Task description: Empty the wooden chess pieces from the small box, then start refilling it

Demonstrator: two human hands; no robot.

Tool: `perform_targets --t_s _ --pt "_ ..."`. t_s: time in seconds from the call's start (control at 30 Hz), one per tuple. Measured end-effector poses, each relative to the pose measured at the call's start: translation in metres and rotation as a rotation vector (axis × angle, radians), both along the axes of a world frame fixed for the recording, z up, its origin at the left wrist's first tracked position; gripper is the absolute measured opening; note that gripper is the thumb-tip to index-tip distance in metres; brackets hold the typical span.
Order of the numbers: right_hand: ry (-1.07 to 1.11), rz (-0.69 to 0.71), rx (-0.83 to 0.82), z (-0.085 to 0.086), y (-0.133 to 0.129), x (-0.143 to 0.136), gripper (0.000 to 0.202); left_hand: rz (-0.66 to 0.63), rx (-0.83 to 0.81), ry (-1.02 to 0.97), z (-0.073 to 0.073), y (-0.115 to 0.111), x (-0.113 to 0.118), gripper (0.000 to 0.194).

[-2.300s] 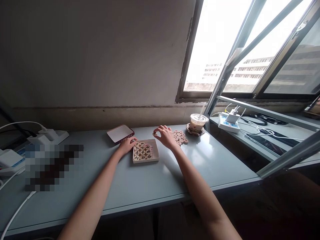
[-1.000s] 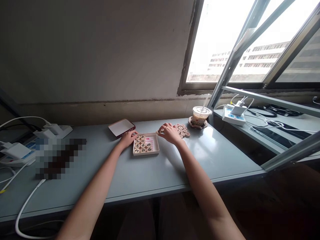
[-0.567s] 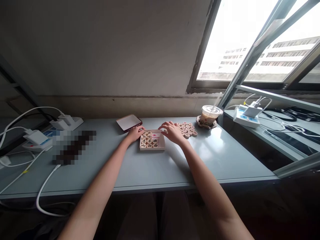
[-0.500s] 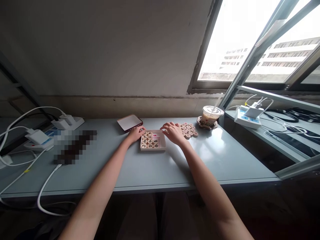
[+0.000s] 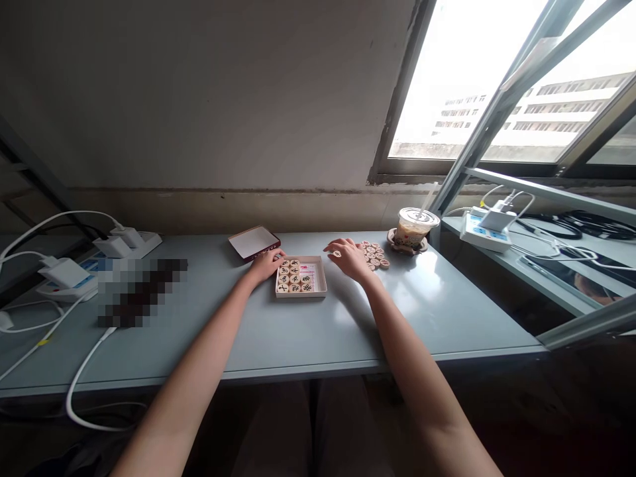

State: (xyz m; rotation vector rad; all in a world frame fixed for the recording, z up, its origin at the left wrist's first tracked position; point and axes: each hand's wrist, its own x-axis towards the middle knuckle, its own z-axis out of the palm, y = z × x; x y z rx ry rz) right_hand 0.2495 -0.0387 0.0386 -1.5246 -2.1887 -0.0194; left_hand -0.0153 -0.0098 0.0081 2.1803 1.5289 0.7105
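Observation:
A shallow cardboard box [image 5: 301, 295] lies on the desk in front of me. Round Chinese chess pieces [image 5: 294, 279] with dark characters fill its left side and part of the front row; the box's printed bottom shows at the back right. My left hand [image 5: 267, 264] grips the box's left edge near the back corner, fingers curled. Just right of the box, my right hand [image 5: 352, 260] holds one Chinese chess piece [image 5: 337, 253] in its fingers, character side showing. Beyond that hand sits a cluster of red-marked pieces [image 5: 375, 254], partly hidden by it.
Behind my left hand lies the box lid [image 5: 254, 242], inside up. A lidded drink cup [image 5: 416, 227] with a straw stands on a coaster [image 5: 407, 247] at the back right. Power strips [image 5: 489, 228] with cables flank both sides. A blurred dark object [image 5: 144, 291] lies left.
A chess piece now shows in my right hand, where none was visible before. The hand has closed up slightly beside the box. My left hand stays at the box; the view has shifted slightly.

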Motion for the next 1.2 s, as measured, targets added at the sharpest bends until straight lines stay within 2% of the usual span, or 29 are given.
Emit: perform_targets --t_s 0.1,0.2,0.3,0.43,0.57,0.67,0.8,0.93,1.03,1.2 --pt "0.116 0.226 -0.081 0.011 -0.009 -0.016 0.019 -0.005 0.018 -0.009 0.0 0.001 0.0 0.028" --pt "0.093 0.446 -0.3 0.018 -0.02 -0.031 0.025 -0.005 0.015 -0.024 0.001 -0.001 0.001 0.028" --pt "0.074 0.503 -0.443 0.019 -0.025 -0.036 0.028 -0.002 0.001 -0.012 0.003 -0.002 0.002 0.029" --pt "0.123 0.546 -0.483 0.017 -0.023 -0.034 0.034 0.0 0.001 -0.007 0.004 -0.003 0.002 0.028" --pt "0.101 0.444 -0.515 0.017 -0.023 -0.035 0.029 -0.006 -0.008 -0.02 0.003 -0.002 0.001 0.028" --pt "0.115 0.383 -0.365 0.018 -0.022 -0.033 0.017 -0.012 0.003 0.0 0.002 -0.001 0.001 0.028" --pt "0.147 0.318 -0.21 0.016 -0.012 -0.015 0.017 0.015 0.018 0.038 0.001 0.0 0.001 0.027" --pt "-0.048 0.052 -0.139 0.005 -0.002 0.008 0.016 0.019 0.008 0.024 0.001 -0.001 0.001 0.027" --pt "-0.165 -0.105 -0.049 -0.004 -0.001 0.012 0.019 0.017 0.003 0.029 0.0 0.0 0.001 0.027" --pt "-0.234 -0.045 -0.011 -0.004 -0.004 0.005 0.015 0.007 0.001 0.025 0.0 0.001 0.0 0.027"
